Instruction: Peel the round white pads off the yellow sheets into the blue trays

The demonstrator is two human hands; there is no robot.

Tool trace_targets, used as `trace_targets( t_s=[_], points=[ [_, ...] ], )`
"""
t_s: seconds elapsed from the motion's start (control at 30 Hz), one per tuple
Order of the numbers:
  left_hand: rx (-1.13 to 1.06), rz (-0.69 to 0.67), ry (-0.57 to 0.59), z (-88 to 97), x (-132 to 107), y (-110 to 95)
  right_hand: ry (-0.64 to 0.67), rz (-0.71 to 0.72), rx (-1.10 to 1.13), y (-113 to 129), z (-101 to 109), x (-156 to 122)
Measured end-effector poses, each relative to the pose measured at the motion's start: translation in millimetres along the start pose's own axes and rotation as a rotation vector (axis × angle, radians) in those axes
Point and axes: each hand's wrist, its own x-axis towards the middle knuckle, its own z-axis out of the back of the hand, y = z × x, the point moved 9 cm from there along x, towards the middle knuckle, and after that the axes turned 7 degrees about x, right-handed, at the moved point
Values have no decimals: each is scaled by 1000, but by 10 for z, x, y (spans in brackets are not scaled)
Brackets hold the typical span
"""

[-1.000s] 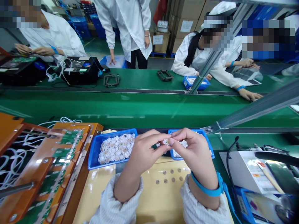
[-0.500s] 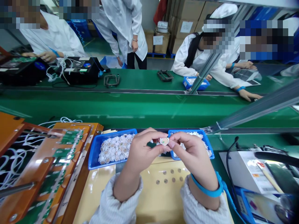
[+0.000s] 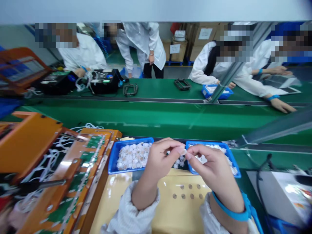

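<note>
My left hand [image 3: 163,160] pinches a small round white disc [image 3: 183,151] between thumb and forefinger. At the disc's right edge, the closed thumb and fingertips of my right hand [image 3: 210,166] meet it; a blue band circles that wrist. The disc is tilted and partly covered by fingers. Behind my left hand stands a blue bin [image 3: 112,164] full of similar white discs [image 3: 133,156]. A second blue bin [image 3: 233,156] with white pieces is partly hidden by my right hand. More loose discs [image 3: 179,163] lie between the bins.
Small brownish round pieces [image 3: 183,196] lie in two rows on the yellow surface [image 3: 117,191]. An orange fixture with green circuit boards [image 3: 84,162] borders the left. A metal post [image 3: 268,131] slants across the right. Co-workers in white coats [image 3: 84,52] are beyond the green bench [image 3: 156,117].
The head view has shifted, so the scene sits further right. The disc showed its round face before; now it is tilted and more covered by my left fingers.
</note>
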Motion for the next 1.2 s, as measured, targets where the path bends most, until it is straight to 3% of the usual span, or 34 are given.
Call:
trace_targets(
  t_s=[0.27,0.4,0.5,0.6,0.7,0.83,0.9,1.0,1.13,1.2],
  points=[
    [4,128,0,-67,-7,141,41,9,-89,-58,-43,17],
    [33,87,10,1,22,90,81,23,-60,-26,-120,29],
    [127,43,-68,275,53,68,89,27,-17,-1,-139,18],
    [263,57,-285,787,40,124,74,23,1,14,-121,1],
    [326,60,-400,1183,12,184,67,16,7,21,-116,-3],
    [379,10,-474,1382,-23,119,81,15,14,38,-146,-2],
    [398,-32,-471,1329,-41,2,93,19,14,54,-160,-6],
    [374,-145,-353,1054,-70,-278,101,20,20,78,-151,-17],
    [235,-230,-31,469,-204,-647,85,31,51,113,-76,-35],
    [262,-174,247,64,-351,-709,66,38,60,124,-22,-39]
  ],
)
